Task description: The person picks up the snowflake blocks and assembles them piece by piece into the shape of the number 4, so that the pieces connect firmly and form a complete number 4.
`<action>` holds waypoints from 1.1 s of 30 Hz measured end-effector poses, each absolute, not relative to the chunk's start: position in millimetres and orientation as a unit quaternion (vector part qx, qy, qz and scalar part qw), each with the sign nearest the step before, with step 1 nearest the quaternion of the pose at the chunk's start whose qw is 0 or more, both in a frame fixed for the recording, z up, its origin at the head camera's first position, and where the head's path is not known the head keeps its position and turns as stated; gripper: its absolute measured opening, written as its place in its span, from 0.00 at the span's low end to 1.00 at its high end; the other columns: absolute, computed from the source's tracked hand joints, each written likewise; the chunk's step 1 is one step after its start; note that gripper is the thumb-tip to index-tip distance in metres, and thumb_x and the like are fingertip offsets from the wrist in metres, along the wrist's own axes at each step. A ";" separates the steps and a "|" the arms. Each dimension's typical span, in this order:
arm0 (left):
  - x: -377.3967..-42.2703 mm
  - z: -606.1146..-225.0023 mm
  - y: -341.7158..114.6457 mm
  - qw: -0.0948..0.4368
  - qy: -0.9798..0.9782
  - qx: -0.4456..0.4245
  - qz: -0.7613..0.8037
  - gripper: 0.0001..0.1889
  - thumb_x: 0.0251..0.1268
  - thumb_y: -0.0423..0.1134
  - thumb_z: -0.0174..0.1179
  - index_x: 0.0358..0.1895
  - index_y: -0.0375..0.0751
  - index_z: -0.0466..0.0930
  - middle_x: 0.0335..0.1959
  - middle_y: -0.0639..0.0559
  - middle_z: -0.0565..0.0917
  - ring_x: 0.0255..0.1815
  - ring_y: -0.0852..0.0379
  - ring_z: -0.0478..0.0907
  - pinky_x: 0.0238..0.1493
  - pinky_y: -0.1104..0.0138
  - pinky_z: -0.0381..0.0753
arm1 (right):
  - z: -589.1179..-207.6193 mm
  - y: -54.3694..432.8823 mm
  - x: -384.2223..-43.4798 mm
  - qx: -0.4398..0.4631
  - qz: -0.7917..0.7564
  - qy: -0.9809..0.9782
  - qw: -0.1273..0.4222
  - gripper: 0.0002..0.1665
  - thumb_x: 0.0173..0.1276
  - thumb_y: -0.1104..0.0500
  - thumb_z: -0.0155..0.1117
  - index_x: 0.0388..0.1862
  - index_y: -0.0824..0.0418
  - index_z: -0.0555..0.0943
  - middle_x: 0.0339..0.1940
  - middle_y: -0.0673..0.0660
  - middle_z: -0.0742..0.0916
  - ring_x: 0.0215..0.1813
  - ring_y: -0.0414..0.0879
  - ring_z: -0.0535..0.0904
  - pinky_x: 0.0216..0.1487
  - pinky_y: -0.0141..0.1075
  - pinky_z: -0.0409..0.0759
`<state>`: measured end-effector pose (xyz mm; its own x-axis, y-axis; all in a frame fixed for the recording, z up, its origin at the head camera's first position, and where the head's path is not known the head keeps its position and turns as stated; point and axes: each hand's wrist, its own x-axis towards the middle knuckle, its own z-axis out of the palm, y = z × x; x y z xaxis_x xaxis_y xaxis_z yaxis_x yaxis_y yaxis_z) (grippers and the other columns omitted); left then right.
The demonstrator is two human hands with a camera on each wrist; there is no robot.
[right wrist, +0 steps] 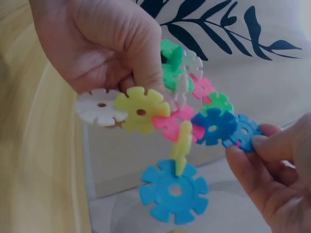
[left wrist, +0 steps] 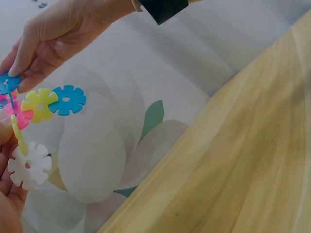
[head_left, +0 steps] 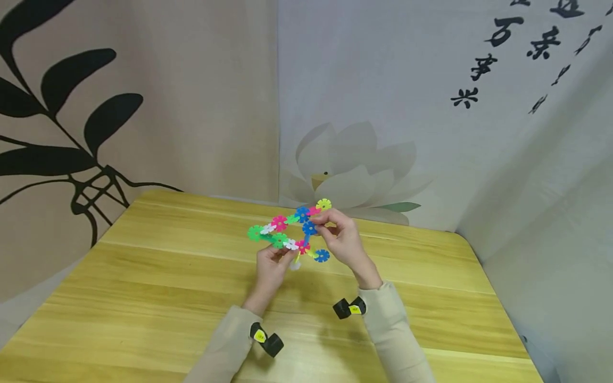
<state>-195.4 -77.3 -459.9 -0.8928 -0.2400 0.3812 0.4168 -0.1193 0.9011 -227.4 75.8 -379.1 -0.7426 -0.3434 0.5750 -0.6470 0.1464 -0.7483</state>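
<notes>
Both hands hold up one chain of notched plastic snowflake discs above the table, slotted into a loop with loose ends. My left hand (head_left: 269, 270) grips the loop's near side by the white disc (head_left: 290, 244) and pink disc (head_left: 302, 247). Thumb and fingertips of my right hand (head_left: 346, 240) pinch a blue disc (right wrist: 246, 132) at the loop's right side, joined to another blue disc (right wrist: 214, 127). Two branches stick out: a yellow disc (right wrist: 142, 109) with a white disc (right wrist: 100, 107), and an edge-on yellow disc (right wrist: 182, 145) ending in a blue disc (right wrist: 175, 191).
The wooden table (head_left: 143, 298) spreads beneath both forearms. Behind it hangs a cloth backdrop (head_left: 215, 106) printed with leaves, a lotus and characters. A black camera (head_left: 267, 340) is strapped at the left wrist, another camera (head_left: 348, 308) at the right.
</notes>
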 end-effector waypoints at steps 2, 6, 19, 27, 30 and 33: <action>-198.7 -464.5 -77.2 0.232 -0.620 -0.076 -0.746 0.03 0.48 0.15 0.61 0.27 0.17 0.77 0.24 0.36 0.81 0.26 0.68 0.76 0.31 0.78 0.79 | -374.7 72.1 -223.7 0.325 0.567 -0.745 0.131 0.06 0.60 0.81 0.55 0.31 0.75 0.77 0.36 0.69 0.81 0.41 0.62 0.81 0.37 0.47 0.84; -200.8 -464.9 -78.2 0.244 -0.604 -0.079 -0.754 0.03 0.48 0.15 0.60 0.27 0.16 0.76 0.22 0.51 0.82 0.25 0.70 0.76 0.29 0.79 0.78 | -365.1 66.0 -214.7 0.309 0.576 -0.745 0.132 0.04 0.58 0.82 0.55 0.30 0.79 0.76 0.35 0.72 0.81 0.40 0.65 0.80 0.37 0.48 0.84; -210.7 -461.7 -85.3 0.192 -0.596 -0.030 -0.779 0.05 0.50 0.18 0.61 0.27 0.16 0.75 0.20 0.62 0.79 0.23 0.67 0.74 0.26 0.78 0.76 | -374.8 76.4 -205.4 0.232 0.585 -0.761 0.158 0.12 0.60 0.76 0.60 0.44 0.78 0.78 0.36 0.73 0.82 0.38 0.45 0.78 0.37 0.31 0.80; -216.7 -459.5 -83.2 0.180 -0.567 -0.028 -0.803 0.06 0.50 0.17 0.61 0.28 0.13 0.74 0.21 0.60 0.80 0.23 0.67 0.75 0.26 0.78 0.76 | -397.2 83.0 -206.6 0.191 0.582 -0.788 0.063 0.10 0.64 0.71 0.60 0.43 0.76 0.79 0.34 0.69 0.83 0.34 0.40 0.77 0.31 0.32 0.81; -219.2 -459.5 -80.9 0.172 -0.554 -0.025 -0.814 0.03 0.50 0.18 0.62 0.26 0.18 0.76 0.22 0.55 0.81 0.24 0.67 0.77 0.28 0.78 0.77 | -411.6 84.8 -216.1 0.172 0.615 -0.769 0.043 0.10 0.64 0.70 0.60 0.42 0.76 0.79 0.32 0.68 0.83 0.32 0.39 0.77 0.32 0.33 0.82; -221.1 -458.6 -79.4 0.169 -0.542 -0.019 -0.823 0.04 0.49 0.17 0.61 0.23 0.24 0.78 0.23 0.50 0.82 0.25 0.66 0.78 0.30 0.77 0.79 | -422.1 85.6 -223.5 0.160 0.648 -0.744 0.035 0.10 0.65 0.69 0.60 0.41 0.76 0.79 0.33 0.64 0.84 0.31 0.38 0.78 0.33 0.32 0.82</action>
